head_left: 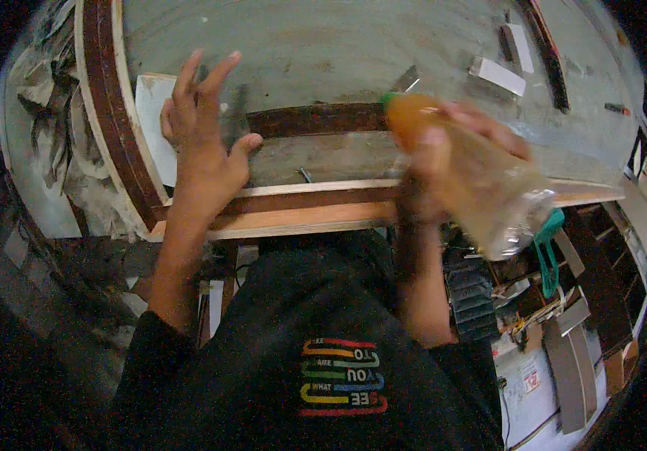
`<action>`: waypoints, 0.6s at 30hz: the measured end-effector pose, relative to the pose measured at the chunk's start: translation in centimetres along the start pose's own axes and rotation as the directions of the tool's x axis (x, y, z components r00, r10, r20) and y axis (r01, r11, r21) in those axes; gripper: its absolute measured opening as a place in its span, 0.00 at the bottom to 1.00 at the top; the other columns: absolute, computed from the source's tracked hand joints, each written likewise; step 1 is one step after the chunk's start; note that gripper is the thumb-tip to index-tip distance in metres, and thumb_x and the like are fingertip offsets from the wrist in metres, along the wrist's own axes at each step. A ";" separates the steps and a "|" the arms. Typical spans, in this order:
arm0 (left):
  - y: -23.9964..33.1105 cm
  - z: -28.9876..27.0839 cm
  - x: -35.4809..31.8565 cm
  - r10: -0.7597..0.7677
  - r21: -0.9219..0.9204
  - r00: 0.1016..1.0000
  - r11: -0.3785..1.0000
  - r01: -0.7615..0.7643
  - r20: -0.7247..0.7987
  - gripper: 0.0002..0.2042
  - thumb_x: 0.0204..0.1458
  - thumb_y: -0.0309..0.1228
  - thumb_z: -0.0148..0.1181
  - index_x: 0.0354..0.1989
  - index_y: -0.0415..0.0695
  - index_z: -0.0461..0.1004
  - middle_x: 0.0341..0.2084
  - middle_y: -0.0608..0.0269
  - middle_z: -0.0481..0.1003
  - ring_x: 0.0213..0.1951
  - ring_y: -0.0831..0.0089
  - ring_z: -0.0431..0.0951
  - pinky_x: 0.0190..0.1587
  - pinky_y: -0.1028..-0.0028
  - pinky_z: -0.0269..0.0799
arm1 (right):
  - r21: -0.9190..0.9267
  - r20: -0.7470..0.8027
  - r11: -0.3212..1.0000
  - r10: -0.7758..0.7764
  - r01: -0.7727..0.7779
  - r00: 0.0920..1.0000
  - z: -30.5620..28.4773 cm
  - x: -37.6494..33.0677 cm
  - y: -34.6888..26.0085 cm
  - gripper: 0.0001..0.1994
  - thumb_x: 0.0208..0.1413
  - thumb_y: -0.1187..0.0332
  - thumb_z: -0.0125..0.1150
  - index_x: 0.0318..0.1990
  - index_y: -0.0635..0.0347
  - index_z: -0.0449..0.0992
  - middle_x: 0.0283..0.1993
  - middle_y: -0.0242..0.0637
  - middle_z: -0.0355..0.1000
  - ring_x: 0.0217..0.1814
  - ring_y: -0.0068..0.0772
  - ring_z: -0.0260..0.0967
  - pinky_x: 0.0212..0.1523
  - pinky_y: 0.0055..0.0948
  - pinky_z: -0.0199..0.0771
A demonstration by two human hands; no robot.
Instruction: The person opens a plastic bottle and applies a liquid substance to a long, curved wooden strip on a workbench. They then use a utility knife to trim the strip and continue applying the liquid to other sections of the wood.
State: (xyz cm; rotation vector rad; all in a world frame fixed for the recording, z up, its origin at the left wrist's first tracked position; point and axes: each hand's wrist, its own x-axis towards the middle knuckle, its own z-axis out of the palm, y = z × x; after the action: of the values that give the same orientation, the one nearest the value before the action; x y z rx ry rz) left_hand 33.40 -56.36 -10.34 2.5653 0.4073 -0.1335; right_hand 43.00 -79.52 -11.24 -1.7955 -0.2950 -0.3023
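Note:
In my right hand [430, 177] is a clear plastic squeeze bottle [492, 188] with an orange top and a green tip, held tilted over the board's near edge. Its tip points up and left, and the bottle is blurred by motion. My left hand [207, 139] hovers with fingers spread, holding nothing I can see. The thumb is close to the left end of a dark brown strip [316, 118] on the greyish board [323, 45]. A wooden strip with a brown face [301, 216] runs along the near edge. Beside the left hand lies a white panel [156, 113].
Two white blocks [498, 75] and a dark strip [549, 64] lie at the far right. A small metal piece [305, 175] rests near the front edge. Crumpled cloth [75, 143] is at left. Below right are a teal plastic object [549, 248] and several board offcuts [568, 368].

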 end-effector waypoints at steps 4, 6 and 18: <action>0.0 0.4 0.3 -0.012 -0.043 1.000 0.999 0.011 -0.019 0.49 0.43 0.29 0.73 0.76 0.64 0.53 0.77 0.53 0.46 0.76 0.48 0.49 0.74 0.39 0.37 | 0.056 0.103 0.998 -0.043 0.038 0.994 1.0 -0.3 -1.6 0.19 0.43 0.69 0.71 0.43 0.58 0.71 0.41 0.41 0.74 0.43 0.43 0.75 0.50 0.44 0.77; -0.5 0.9 1.1 0.013 -0.052 0.999 0.999 -0.016 -0.050 0.46 0.46 0.30 0.71 0.76 0.65 0.54 0.77 0.54 0.47 0.76 0.49 0.49 0.73 0.35 0.35 | 0.187 0.269 0.981 -0.103 0.053 0.958 4.3 -1.5 -3.3 0.19 0.43 0.69 0.70 0.44 0.58 0.70 0.42 0.41 0.74 0.43 0.43 0.75 0.50 0.45 0.77; -0.4 0.3 0.3 0.008 -0.056 1.000 0.998 -0.007 0.020 0.50 0.41 0.35 0.73 0.76 0.65 0.54 0.78 0.55 0.45 0.75 0.49 0.50 0.73 0.33 0.32 | 0.089 -0.052 0.985 -0.146 0.150 0.988 2.6 -1.3 -2.5 0.20 0.47 0.70 0.65 0.48 0.58 0.68 0.46 0.43 0.74 0.45 0.44 0.75 0.53 0.50 0.80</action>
State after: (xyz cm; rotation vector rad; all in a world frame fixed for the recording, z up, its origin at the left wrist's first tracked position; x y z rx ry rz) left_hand 33.54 -56.10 -10.89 2.5079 0.3879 -0.1437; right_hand 41.02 -76.40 -10.04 -1.6762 -0.4051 -0.4266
